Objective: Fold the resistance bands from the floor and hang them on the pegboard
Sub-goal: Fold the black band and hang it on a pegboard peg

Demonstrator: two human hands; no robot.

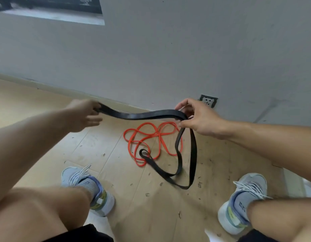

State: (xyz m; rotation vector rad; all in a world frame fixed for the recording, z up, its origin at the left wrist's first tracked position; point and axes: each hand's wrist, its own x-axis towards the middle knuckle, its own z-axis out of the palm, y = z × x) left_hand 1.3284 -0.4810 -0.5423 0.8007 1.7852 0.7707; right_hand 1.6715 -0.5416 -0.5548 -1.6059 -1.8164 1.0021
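Black rubber resistance band [142, 114]: flat, wide strap, closed loop. Stretched as a doubled run between both hands above the wooden floor [37, 109]; remainder hanging from the right hand and trailing on the boards, far end curled over the orange band. Left hand [84, 116]: fingers curled round one end of the doubled run. Right hand [197, 117]: thumb and fingertips pinching the layers together at the bend. Judged limp, light, springy and fairly grippy; sags under own weight, likely to twist or recoil if released. Best held at the fold ends, layers stacked flat, slack gathered in even lengths.

Orange resistance band [152, 135]: thin, tangled in loose loops on the floor near the wall; untouched. Judged very floppy; loops needing untangling first.

Pegboard: not in view.
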